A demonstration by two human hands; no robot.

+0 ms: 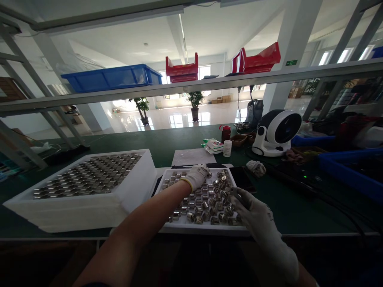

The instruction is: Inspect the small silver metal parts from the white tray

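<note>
Bright daylight's flooding in from the far windows (203,71), my bench (179,143) sits dim, and the frame edges bend.

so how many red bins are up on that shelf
2, both on the overhead shelf rail: one red bin near the middle, above the gloved left hand, and a tilted red bin to its right. Others may be hidden.

Small shiny metal cylinders (206,203) lie jumbled in a shallow white tray (191,229).

No legible text on any visible surface
</note>
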